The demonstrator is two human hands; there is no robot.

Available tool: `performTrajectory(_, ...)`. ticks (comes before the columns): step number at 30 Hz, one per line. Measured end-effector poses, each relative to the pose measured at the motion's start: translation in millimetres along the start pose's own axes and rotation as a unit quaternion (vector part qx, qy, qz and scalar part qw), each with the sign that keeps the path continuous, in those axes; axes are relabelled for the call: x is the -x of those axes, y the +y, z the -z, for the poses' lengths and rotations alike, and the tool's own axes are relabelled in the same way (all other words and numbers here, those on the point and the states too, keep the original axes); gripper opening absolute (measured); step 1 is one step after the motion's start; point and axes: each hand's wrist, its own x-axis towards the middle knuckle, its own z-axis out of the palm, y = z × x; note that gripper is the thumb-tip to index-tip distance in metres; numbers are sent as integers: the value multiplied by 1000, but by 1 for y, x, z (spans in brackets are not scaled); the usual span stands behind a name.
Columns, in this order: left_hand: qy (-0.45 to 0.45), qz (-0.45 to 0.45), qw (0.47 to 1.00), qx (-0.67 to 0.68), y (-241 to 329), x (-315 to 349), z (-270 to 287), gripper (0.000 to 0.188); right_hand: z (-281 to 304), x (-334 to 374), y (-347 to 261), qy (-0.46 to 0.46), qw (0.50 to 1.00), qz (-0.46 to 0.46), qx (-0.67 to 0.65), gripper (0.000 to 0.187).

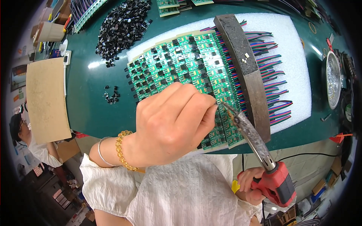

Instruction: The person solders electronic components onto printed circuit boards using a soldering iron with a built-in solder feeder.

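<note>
Head view: looks down on a dark green tabletop (86, 113).
Green rectangular circuit boards (181, 64): laid in close rows on a white foam sheet (298, 75).
Left hand (171, 120): clenched above the boards, fingertips (212, 102) pinched together; cannot tell whether grasping anything small.
Right hand (250, 183): grasping a red-and-black, metal-barrelled soldering gun (261, 152) by its handle (279, 184).
Gun tip (228, 107): over the boards, just beside the left fingertips; cannot tell whether touching.
Long dark grey-brown bar (249, 86): laid across thin multicoloured wires (279, 119) at the boards' right side.
Small black components (122, 28): heaped at upper left, with a smaller cluster (112, 98) nearer.
</note>
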Motion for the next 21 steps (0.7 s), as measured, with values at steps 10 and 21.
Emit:
performTrajectory(10,5,-4,1000,4,-1,0,0,22,-14,-3,-7,13,997,19,74,74)
performTrajectory(21,11,-14,1000,2,1,0,-2,17,-24,-1,0,101,994,48,12,71)
